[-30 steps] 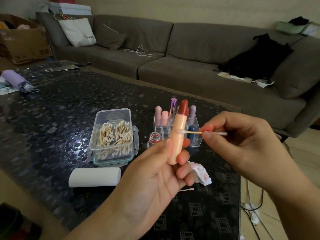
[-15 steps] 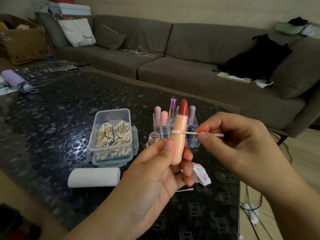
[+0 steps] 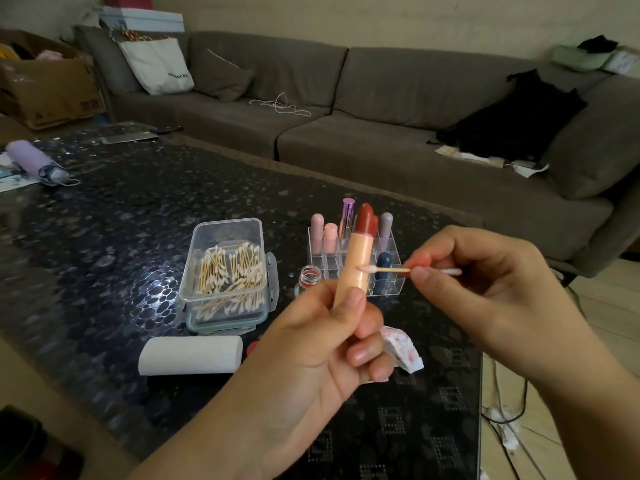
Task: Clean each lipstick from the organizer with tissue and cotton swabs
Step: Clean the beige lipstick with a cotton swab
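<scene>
My left hand [image 3: 322,344] grips an uncapped peach lipstick [image 3: 360,258] upright, its brick-red bullet raised at the top. A cotton swab [image 3: 391,270] is pinched in my right hand [image 3: 485,285], and its white tip touches the peach tube's side. Behind stands the clear organizer [image 3: 394,282] with several capped lipsticks in it. A clear box of cotton swabs [image 3: 228,271] sits to the left. A white tissue roll [image 3: 190,355] lies in front of that box. A crumpled stained tissue [image 3: 403,348] lies under my left fingers.
A small clear cap [image 3: 310,275] stands left of the organizer. The dark pebble-patterned table [image 3: 121,220] bears a lilac folded umbrella [image 3: 34,162] at far left. A grey sofa [image 3: 346,109] runs behind. The table's right edge drops to a floor with cables [image 3: 502,420].
The swab tip has slid rightward along the tube's side, from its left edge to its right side. My left hand still holds the lipstick upright.
</scene>
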`<control>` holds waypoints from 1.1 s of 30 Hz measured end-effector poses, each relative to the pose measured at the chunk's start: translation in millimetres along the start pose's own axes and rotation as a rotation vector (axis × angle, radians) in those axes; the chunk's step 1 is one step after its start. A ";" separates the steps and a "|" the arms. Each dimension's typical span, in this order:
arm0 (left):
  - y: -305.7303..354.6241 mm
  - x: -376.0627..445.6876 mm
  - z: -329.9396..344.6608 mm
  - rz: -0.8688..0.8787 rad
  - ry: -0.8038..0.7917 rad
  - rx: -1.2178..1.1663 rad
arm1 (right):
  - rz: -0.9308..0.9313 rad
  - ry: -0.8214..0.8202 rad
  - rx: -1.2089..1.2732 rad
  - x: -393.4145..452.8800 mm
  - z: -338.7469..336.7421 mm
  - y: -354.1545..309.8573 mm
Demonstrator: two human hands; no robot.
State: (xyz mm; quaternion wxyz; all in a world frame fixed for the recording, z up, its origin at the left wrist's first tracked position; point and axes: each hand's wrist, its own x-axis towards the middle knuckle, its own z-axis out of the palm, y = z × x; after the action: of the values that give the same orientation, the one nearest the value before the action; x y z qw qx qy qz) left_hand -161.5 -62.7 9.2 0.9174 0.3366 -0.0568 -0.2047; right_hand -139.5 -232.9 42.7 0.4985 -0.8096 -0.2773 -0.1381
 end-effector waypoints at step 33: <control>1.2 1.6 -5.5 -0.009 -0.075 0.015 | 0.005 -0.006 -0.002 -1.4 -2.2 1.3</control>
State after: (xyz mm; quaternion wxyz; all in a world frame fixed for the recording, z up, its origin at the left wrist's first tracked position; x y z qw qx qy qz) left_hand -158.3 -59.2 5.7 0.9111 0.3360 -0.0910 -0.2206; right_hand -139.8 -235.8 42.1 0.4972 -0.8113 -0.2764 -0.1349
